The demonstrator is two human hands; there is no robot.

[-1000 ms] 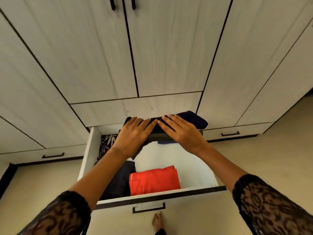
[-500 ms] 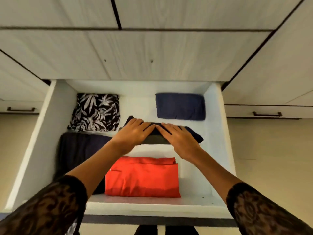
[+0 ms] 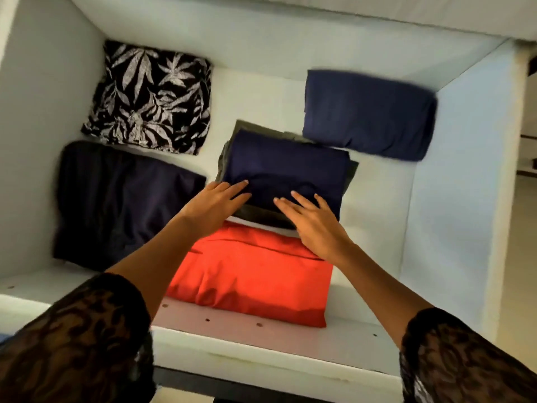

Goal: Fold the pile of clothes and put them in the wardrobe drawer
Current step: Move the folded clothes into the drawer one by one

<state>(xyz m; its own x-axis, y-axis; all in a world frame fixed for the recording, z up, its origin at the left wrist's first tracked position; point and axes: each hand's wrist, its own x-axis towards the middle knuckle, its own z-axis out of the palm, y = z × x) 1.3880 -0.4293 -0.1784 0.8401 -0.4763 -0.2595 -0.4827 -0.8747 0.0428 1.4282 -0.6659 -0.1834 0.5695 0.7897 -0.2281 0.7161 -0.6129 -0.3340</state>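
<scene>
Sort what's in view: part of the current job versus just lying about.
Job: left hand and right hand, both flat on the navy-and-olive folded stack; the drawer.
Lying about: leaf-print fold, dark fold, red fold, navy fold at back right, all in the drawer.

The drawer [image 3: 453,199] is seen to be white inside. The far left cloth [image 3: 151,97] is black and is covered with pale grey leaves. The near left cloth [image 3: 122,199] is plain and very dark blue, almost black. The front cloth [image 3: 250,274] is coloured bright red. The far right cloth [image 3: 366,114] is plain dark blue. In the middle, a dark blue top cloth [image 3: 287,167] is seen on a grey-green bottom cloth [image 3: 258,215]. The left sleeve [image 3: 81,338] and the right sleeve [image 3: 465,362] are made of black lace with swirly shapes.
</scene>
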